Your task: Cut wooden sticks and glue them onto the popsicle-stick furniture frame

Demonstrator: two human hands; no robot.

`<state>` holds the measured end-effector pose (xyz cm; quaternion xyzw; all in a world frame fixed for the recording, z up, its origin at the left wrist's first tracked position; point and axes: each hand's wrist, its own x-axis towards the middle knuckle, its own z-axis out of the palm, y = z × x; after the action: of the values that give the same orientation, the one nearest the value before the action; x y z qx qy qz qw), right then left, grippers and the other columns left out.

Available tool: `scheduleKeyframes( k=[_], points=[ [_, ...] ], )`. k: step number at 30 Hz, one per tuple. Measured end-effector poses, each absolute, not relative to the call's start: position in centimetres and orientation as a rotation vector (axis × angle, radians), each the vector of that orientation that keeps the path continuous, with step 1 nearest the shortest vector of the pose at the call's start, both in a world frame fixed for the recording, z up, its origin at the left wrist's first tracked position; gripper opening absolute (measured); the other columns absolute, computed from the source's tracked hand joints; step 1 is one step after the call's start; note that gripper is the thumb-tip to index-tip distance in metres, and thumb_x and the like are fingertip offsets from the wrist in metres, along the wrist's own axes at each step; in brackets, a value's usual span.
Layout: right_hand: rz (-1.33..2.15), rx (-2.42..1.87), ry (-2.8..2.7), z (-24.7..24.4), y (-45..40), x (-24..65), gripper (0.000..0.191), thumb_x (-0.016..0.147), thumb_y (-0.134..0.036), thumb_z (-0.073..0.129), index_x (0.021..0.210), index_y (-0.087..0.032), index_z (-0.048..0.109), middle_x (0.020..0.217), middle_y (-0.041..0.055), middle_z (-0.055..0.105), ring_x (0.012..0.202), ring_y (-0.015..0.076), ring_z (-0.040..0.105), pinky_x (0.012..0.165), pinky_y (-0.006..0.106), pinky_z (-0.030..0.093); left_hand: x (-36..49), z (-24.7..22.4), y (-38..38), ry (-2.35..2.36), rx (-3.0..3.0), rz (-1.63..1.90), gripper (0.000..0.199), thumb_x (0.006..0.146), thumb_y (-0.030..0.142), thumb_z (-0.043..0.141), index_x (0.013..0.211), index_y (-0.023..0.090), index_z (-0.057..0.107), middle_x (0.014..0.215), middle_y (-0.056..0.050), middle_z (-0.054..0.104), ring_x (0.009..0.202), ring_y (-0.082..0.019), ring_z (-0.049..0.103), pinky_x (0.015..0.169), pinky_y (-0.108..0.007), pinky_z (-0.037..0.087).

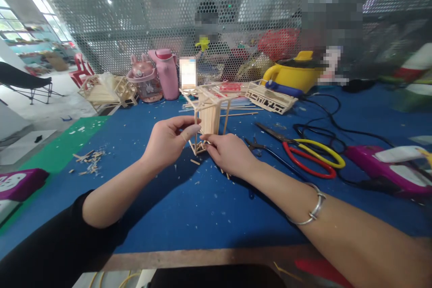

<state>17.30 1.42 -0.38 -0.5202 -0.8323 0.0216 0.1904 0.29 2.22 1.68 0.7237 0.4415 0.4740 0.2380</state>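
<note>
A small open frame of thin wooden sticks [225, 119] stands upright on the blue table mat, with a panel of side-by-side sticks [209, 120] inside it. My left hand [168, 140] is closed around a front post, thumb and fingers pinched on it. From the other side my right hand [231, 152] pinches low at the frame's base, at what looks like a short wooden stick mostly hidden by the fingertips. A loose bit of stick [195, 162] lies just in front of the frame.
Right of my hands lie pliers [270, 150], red-and-yellow-handled scissors [303, 150] and a purple tool [381, 166] among black cables. Wood scraps [90, 162] are at left. Behind stand another stick model [108, 92], a pink bottle [165, 74], a stick panel [272, 98] and a yellow pot [293, 76].
</note>
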Motion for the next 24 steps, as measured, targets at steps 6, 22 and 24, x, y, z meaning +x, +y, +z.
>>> scheduleKeyframes(
  k=[6,22,24],
  points=[
    [0.151,-1.417,-2.309,-0.39,1.71,16.98,0.023,0.087,-0.028,0.049,0.093,-0.023,0.071,0.083,0.003,0.073,0.077,0.0177,0.066,0.065,0.024,0.043,0.32,1.38,2.44,1.196,1.981,1.336,0.021,0.079,0.031,0.06,0.092,0.018,0.071,0.09,-0.004,0.073,0.079,-0.015,0.065,0.076,-0.027,0.052],
    [0.054,-1.384,-2.32,-0.65,1.85,17.07,0.022,0.087,-0.029,0.051,0.092,-0.024,0.072,0.08,0.0033,0.073,0.073,0.0177,0.065,0.061,0.024,0.039,0.42,0.94,2.69,1.164,1.943,1.364,0.022,0.078,0.031,0.061,0.092,0.018,0.071,0.089,-0.004,0.073,0.077,-0.015,0.065,0.071,-0.026,0.054],
    [0.047,-1.392,-2.327,-0.62,1.9,17.02,0.023,0.087,-0.029,0.05,0.093,-0.025,0.071,0.081,0.0034,0.073,0.074,0.018,0.066,0.061,0.024,0.039,0.44,0.91,2.69,1.164,1.942,1.364,0.022,0.078,0.031,0.061,0.092,0.018,0.071,0.09,-0.004,0.073,0.077,-0.015,0.065,0.071,-0.026,0.055]
  ],
)
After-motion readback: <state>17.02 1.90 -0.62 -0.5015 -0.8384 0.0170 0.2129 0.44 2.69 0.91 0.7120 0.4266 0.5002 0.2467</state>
